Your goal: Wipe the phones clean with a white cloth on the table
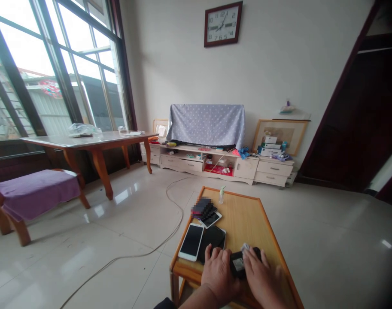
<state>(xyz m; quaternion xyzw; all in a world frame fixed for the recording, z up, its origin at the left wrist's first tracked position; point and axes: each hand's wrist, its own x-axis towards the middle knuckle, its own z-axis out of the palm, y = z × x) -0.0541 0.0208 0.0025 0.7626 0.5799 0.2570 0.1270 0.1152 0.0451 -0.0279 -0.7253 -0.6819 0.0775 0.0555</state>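
Note:
A small black phone (237, 265) with a pale label on its upward face lies between my hands, near the front end of the small wooden table. My left hand (217, 271) is closed at the phone's left end, holding it steady. Pressed over the right part is my right hand (262, 274), with a crumpled white wipe (245, 247) showing under its fingertips. Just beyond my left hand lie a dark tablet-like device (211, 238) and a white phone (191, 241) with a black screen. My hands hide part of the black phone.
Farther along the small table (244, 214) are another white phone (211, 219), a stack of dark phones (202, 207) and a small clear spray bottle (221, 195). A cable (141, 254) runs over the floor at left. A low cabinet (183, 164) stands against the wall.

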